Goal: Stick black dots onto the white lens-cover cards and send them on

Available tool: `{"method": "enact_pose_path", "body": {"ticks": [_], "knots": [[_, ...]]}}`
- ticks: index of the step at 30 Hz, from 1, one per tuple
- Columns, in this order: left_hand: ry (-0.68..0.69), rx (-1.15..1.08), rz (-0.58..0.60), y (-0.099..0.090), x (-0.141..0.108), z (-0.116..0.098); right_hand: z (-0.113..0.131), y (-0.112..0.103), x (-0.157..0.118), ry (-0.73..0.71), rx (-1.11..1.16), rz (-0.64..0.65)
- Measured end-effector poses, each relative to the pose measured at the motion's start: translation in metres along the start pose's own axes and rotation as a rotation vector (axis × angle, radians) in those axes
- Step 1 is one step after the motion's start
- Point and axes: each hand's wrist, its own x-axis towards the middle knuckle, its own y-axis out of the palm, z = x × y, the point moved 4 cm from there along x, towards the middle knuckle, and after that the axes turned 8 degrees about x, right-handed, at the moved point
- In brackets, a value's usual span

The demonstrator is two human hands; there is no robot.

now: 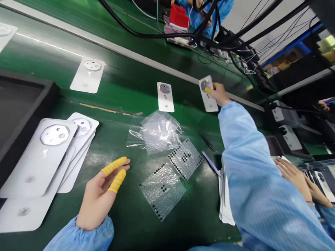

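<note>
My right hand [220, 94] reaches far forward and pinches a white phone back cover [210, 102] by its upper right edge, with yellow finger cots on its fingertips. My left hand [98, 195] hovers above the green bench, thumb and forefinger in yellow cots and apart, holding nothing. Left of it lies a fanned stack of white phone back covers [37, 161] with round camera patches. Another phone back cover [165, 102] lies between the hands, farther off. Between my arms are sheets with black dots [163, 193] on clear film and a heap of clear plastic film [160, 132].
More covers [88, 76] lie along the green belt. A black tray [11, 105] stands at left. Tweezers [207, 141] and a purple stick [210, 161] lie near white covers [226, 206] partly under my right sleeve. Black cables [147, 36] hang overhead. Co-workers' hands [293, 176] are at right.
</note>
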Motion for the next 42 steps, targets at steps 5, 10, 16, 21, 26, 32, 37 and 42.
{"method": "enact_pose_path", "body": {"ticks": [5, 10, 16, 21, 26, 32, 37, 42], "knots": [[0.213, -0.272, 0.031, 0.032, -0.009, -0.036, 0.071, 0.077, -0.151, -0.214, 0.621, 0.406], [0.127, -0.382, -0.044, 0.035, -0.020, -0.034, 0.085, 0.107, -0.314, -0.230, 0.618, 0.423], [0.097, -0.012, -0.335, -0.031, -0.034, 0.002, 0.018, 0.122, -0.384, -0.437, 0.122, 0.115], [-0.125, 0.311, 0.072, -0.013, -0.038, 0.011, 0.003, 0.132, -0.390, -0.585, 0.291, 0.166], [-0.197, 0.179, 0.258, 0.031, -0.041, 0.008, 0.009, 0.104, -0.382, -0.749, 0.257, 0.335], [-0.248, 0.022, 0.202, 0.041, -0.043, 0.015, 0.019, 0.081, -0.368, -0.733, 0.276, 0.496], [-0.216, 0.020, 0.128, 0.042, -0.046, 0.018, 0.038, 0.085, -0.358, -0.580, 0.474, 0.394], [0.042, 0.117, 0.195, 0.045, -0.048, 0.007, 0.047, 0.111, -0.357, -0.679, 0.423, 0.326]]}}
